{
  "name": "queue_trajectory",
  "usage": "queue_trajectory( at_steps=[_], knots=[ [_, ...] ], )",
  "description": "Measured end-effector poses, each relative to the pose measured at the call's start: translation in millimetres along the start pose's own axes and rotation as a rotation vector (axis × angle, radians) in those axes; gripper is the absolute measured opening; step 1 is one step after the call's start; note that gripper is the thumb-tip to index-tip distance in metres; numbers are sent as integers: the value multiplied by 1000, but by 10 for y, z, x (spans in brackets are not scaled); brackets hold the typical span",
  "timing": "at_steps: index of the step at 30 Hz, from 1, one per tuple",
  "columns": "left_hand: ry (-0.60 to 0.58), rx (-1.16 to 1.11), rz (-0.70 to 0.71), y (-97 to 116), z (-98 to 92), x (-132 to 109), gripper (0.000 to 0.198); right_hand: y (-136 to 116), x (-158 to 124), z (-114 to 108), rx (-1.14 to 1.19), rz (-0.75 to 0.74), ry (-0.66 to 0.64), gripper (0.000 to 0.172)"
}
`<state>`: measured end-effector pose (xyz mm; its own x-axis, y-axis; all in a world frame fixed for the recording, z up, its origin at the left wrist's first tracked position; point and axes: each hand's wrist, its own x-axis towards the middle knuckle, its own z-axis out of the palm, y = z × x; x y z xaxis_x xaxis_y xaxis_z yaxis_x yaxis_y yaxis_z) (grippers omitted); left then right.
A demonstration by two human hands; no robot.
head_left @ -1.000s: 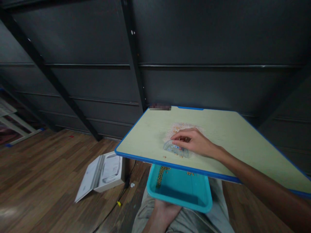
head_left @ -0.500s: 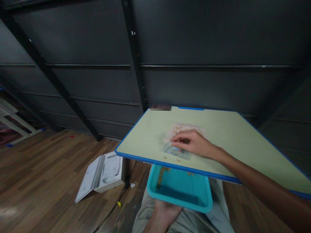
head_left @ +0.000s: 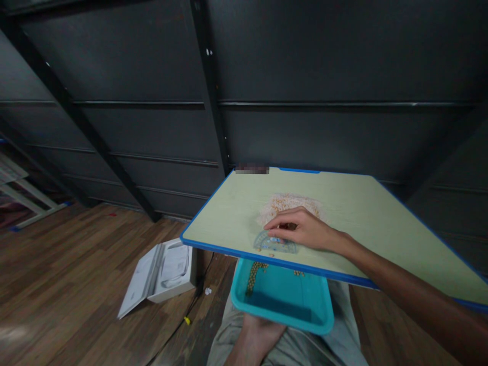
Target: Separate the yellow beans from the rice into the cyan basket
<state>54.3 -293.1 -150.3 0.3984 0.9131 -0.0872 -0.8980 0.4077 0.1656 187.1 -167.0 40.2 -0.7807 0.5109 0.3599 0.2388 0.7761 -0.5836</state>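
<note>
My right hand [head_left: 295,227] is closed on a clear protractor [head_left: 270,244], which lies nearly flat near the table's front edge. Just in front of it are a couple of tan chickpea-like pieces [head_left: 271,255]. Behind the hand spreads a pile of white rice [head_left: 267,211] with orange-yellow bits mixed in; the hand hides part of it. Below the table edge, my left hand [head_left: 263,330] grips a turquoise tray [head_left: 282,300] from underneath, its fingers mostly hidden. Several round tan pieces [head_left: 252,277] lie along the tray's left side, and a few more sit at its back right.
The pale table [head_left: 354,213] has a blue rim. A dark panelled wall [head_left: 324,137] stands behind it. On the wooden floor at left rest an open white box [head_left: 171,272] and a black cable [head_left: 179,325]. A white-framed stand [head_left: 34,203] is at far left.
My right hand and the protractor have moved slightly toward the front edge and left. The small pieces before it have shifted, one leftward and nearer the edge. The left hand and tray stay put.
</note>
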Motion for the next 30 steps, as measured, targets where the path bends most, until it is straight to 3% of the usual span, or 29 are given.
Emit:
queue_trajectory(
  at_steps=[23, 30],
  knots=[
    [29, -3, 13, 11, -70, -1, 49, -47, 5, -9, 68, 2, -43, 20],
    [-5, 25, 36, 25, 109, 6, 54, -35, 2, 0, 65, 11, -42, 21]
  ],
)
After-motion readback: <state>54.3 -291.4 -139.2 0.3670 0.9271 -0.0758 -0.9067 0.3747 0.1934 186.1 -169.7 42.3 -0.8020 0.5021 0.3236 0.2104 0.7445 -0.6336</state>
